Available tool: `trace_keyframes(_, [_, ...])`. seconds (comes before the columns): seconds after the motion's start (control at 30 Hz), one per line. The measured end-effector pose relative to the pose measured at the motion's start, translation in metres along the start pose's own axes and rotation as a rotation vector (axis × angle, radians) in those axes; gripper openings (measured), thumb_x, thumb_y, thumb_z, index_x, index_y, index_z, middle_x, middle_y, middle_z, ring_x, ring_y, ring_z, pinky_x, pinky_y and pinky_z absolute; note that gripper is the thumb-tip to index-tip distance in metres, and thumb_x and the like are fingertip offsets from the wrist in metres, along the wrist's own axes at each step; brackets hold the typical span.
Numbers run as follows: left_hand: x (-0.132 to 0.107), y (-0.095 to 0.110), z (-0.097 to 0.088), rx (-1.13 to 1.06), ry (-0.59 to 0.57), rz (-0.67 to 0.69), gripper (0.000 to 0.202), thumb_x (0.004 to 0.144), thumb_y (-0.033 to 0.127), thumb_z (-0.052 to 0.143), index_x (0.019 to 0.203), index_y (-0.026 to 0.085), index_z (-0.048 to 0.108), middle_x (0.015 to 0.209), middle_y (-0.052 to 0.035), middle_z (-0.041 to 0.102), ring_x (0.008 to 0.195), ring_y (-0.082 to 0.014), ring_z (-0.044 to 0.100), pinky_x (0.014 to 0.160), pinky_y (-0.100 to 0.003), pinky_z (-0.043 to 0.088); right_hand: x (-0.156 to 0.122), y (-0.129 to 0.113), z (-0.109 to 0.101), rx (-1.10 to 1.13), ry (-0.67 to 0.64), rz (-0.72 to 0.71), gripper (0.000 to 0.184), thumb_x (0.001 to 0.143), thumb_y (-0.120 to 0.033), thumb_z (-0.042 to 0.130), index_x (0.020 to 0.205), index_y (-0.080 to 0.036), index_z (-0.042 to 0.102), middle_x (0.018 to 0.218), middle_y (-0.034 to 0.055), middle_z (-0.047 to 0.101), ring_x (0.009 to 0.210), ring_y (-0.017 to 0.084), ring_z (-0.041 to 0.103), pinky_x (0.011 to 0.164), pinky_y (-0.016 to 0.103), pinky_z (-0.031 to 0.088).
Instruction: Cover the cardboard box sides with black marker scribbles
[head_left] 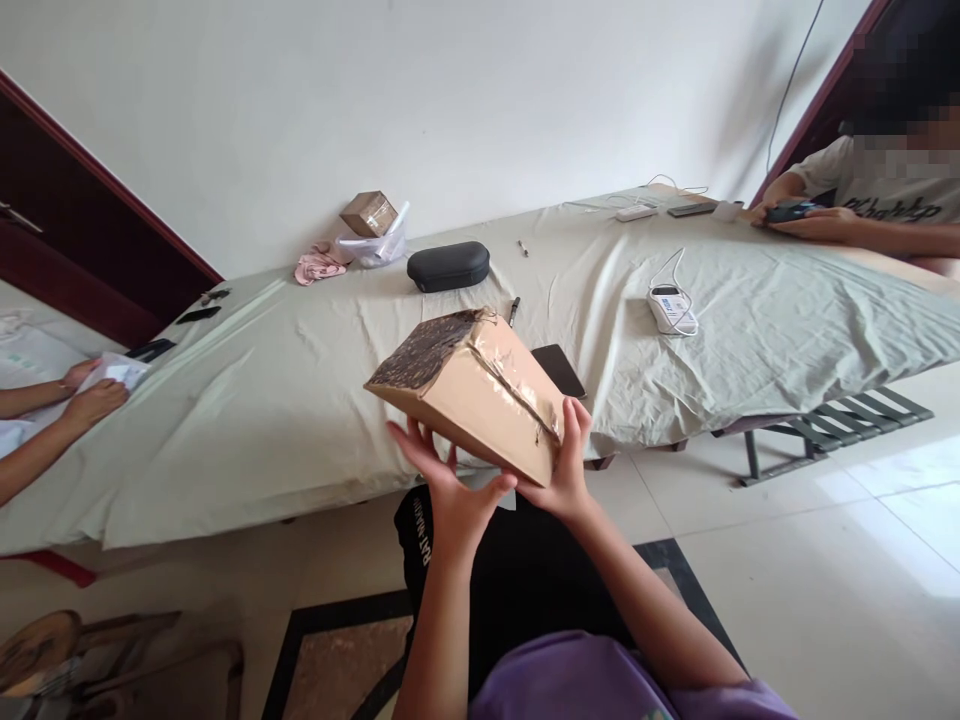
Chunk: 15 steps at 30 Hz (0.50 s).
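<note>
A brown cardboard box (487, 385) with a strip of shiny tape along one face is held up, tilted, above the near edge of the cloth-covered table. One side of it is covered in a dark, speckled pattern. My left hand (450, 485) supports it from below, with the fingers under the box and the thumb reaching to the right. At the lower right corner my right hand (566, 465) grips it, fingers on the right end. Behind the box, a flat black object (559, 370) and a black pen (514, 311) lie on the table, both partly covered.
On the green tablecloth (300, 420) are a black case (448, 266), a white device with a cable (673, 309), a small box (369, 213) on a plastic bag, and a pink cloth (321, 262). Other people's hands work at both ends. A folding bench (840, 425) stands right.
</note>
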<state>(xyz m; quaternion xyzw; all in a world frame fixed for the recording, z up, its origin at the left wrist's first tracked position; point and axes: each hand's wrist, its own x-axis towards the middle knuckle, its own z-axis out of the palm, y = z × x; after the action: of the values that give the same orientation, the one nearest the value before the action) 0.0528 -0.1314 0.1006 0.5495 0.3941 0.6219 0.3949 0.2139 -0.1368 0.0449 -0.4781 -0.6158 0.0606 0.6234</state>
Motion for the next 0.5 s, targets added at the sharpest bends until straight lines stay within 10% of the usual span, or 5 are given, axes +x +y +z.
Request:
trace_keyframes(0.27, [0.053, -0.014, -0.002, -0.237, -0.169, -0.173, 0.12, 0.065, 0.048, 0.096, 0.165, 0.033, 0.031, 0.165, -0.0136, 0.049, 0.155, -0.0379, 0.048, 0.125, -0.052, 0.046, -0.005, 0.017, -0.01, -0.031, -0.031, -0.075, 0.129, 0.074, -0.067, 0.089, 0.172, -0.048, 0.006, 0.163, 0.0142, 0.02, 0.156, 0.051, 0.033, 0.127, 0.078, 0.029])
trace_keyframes(0.4, [0.068, -0.023, -0.019, -0.322, -0.169, -0.244, 0.095, 0.064, 0.056, 0.089, 0.149, 0.029, 0.058, 0.146, -0.011, 0.068, 0.146, -0.0397, 0.057, 0.122, -0.051, 0.051, 0.006, 0.025, -0.021, 0.416, -0.104, 0.213, 0.085, 0.1, -0.072, 0.054, 0.172, -0.045, 0.019, 0.159, 0.0105, 0.048, 0.153, 0.036, 0.048, 0.129, 0.063, 0.038])
trace_keyframes(0.5, [0.068, -0.028, -0.03, -0.298, -0.131, -0.302, 0.09, 0.062, 0.061, 0.086, 0.142, 0.025, 0.064, 0.136, -0.0121, 0.074, 0.139, -0.0415, 0.063, 0.115, -0.053, 0.056, 0.018, 0.035, -0.022, 0.675, -0.228, 0.483, 0.087, 0.096, -0.078, 0.055, 0.17, -0.037, 0.033, 0.164, 0.011, 0.052, 0.158, 0.034, 0.046, 0.127, 0.058, 0.04])
